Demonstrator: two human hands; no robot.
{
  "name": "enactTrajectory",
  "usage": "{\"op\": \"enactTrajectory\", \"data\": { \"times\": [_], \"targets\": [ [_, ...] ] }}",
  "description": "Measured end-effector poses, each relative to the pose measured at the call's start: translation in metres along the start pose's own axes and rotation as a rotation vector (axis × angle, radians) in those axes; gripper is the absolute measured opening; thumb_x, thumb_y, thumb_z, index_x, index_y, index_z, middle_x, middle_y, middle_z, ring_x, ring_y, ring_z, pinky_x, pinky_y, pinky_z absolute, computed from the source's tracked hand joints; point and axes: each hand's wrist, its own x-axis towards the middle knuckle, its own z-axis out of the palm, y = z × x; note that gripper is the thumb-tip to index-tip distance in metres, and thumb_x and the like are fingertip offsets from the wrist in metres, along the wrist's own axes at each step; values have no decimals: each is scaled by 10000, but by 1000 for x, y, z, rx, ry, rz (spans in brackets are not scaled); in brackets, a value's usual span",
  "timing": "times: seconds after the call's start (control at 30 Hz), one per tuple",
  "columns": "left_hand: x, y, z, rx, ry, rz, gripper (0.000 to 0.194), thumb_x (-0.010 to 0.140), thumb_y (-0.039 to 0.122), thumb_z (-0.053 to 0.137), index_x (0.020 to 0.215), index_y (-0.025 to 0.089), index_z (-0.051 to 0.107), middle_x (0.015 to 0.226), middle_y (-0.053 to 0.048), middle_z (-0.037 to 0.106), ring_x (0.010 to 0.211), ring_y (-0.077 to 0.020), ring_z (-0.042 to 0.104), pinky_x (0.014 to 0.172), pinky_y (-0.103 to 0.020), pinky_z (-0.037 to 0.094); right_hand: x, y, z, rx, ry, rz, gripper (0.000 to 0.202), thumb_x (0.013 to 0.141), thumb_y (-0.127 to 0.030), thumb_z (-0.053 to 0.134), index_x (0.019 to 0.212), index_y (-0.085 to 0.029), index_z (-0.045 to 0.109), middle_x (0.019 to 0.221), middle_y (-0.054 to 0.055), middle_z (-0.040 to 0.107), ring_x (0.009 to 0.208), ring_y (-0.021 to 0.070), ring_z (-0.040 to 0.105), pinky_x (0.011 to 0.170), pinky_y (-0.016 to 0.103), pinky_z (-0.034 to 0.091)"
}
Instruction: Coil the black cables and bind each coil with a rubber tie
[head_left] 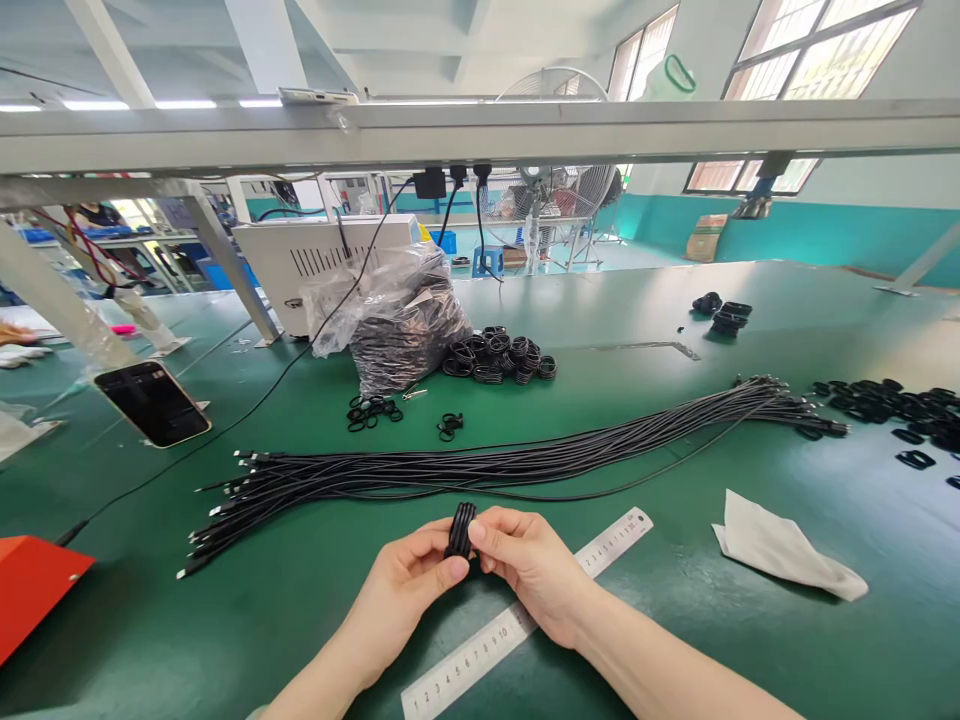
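Observation:
Both of my hands meet over the green table, holding one small coiled black cable [460, 530] between them. My left hand [401, 590] grips the coil's left side with thumb and fingers. My right hand [529, 565] pinches its right side; the fingertips behind the coil are partly hidden. Under my right hand and wrist runs a steel ruler [480, 650], lying diagonally on the table. Just beyond my hands stretches a long bundle of straight black cables [480, 468], with metal plug ends showing at both ends.
Coiled cables [499, 355] are heaped beside a plastic bag [409, 330] of dark items. Small black rings [373, 412] lie nearer. Black loops [900, 405] spread at right, past a white cloth [787, 550]. A phone [154, 403] leans left, above a red object [41, 590].

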Motion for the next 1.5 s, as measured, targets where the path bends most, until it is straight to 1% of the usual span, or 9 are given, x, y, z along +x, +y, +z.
{"op": "enactTrajectory", "data": {
  "times": [0.4, 0.57, 0.77, 0.9, 1.03, 1.17, 1.27, 1.37, 1.5],
  "targets": [
    [-2, -2, 10, -99, 57, 46, 169, 841, 300, 673, 988, 274, 753, 878, 18, 723, 856, -145, 601, 859, -246, 469, 1, 3, 9, -38, 78, -165, 336, 647, -427, 824, 632, -166, 612, 567, -38, 583, 529, 92, 499, 582, 238, 421],
    [-6, 2, 14, -77, 117, 38, 165, 842, 305, 669, 964, 226, 747, 869, -2, 704, 856, -156, 585, 857, -258, 466, 3, 4, 9, -32, 59, -161, 343, 668, -403, 813, 641, -177, 557, 535, -60, 550, 511, 84, 493, 572, 227, 434],
    [-8, 4, 20, -166, 140, -10, 167, 863, 329, 638, 926, 202, 725, 858, -19, 704, 872, -173, 606, 890, -303, 484, 6, 11, 7, -124, 72, -247, 316, 696, -391, 791, 668, -191, 548, 632, -53, 544, 548, 92, 494, 564, 235, 436],
    [-6, 0, 18, -229, 136, -55, 182, 845, 352, 657, 897, 192, 726, 973, -56, 724, 953, -210, 622, 924, -350, 498, 7, 11, 3, -254, 79, -339, 292, 734, -404, 753, 678, -199, 553, 689, -39, 514, 587, 107, 496, 559, 246, 437],
    [-5, 2, 13, -248, 138, -71, 207, 840, 360, 663, 966, 211, 734, 1047, -69, 730, 1031, -227, 622, 972, -364, 478, 4, 1, -3, -501, 23, -457, 269, 857, -388, 601, 672, -195, 569, 733, -4, 526, 636, 121, 511, 569, 248, 437],
    [-6, 3, 9, -230, 134, -86, 285, 828, 385, 670, 1051, 219, 728, 1089, -82, 728, 1088, -251, 610, 991, -377, 464, 4, -2, -7, -660, 149, -531, 94, 836, -301, 594, 850, -209, 579, 751, -11, 556, 600, 114, 504, 559, 244, 449],
    [-6, 1, 9, -135, 122, -93, 310, 808, 395, 687, 1047, 203, 733, 1043, -80, 734, 1044, -252, 612, 970, -378, 474, 8, 4, -10, -773, 201, -569, 118, 799, -262, 619, 906, -222, 586, 770, -7, 603, 591, 124, 544, 555, 255, 475],
    [-6, -1, 10, -45, 102, -86, 325, 809, 405, 683, 1056, 200, 731, 994, -67, 734, 1021, -248, 606, 950, -363, 473, 11, 8, -14, -933, 175, -663, 92, 855, -232, 546, 903, -227, 625, 827, 40, 670, 691, 166, 625, 644, 295, 514],
    [-7, 2, 13, -30, 112, -83, 270, 806, 395, 686, 993, 209, 744, 1003, -57, 734, 973, -232, 612, 894, -323, 487, 10, 8, -18, -1162, 126, -761, 218, 906, -186, 451, 941, -220, 664, 859, 95, 710, 815, 218, 666, 733, 342, 523]
  ]
}}
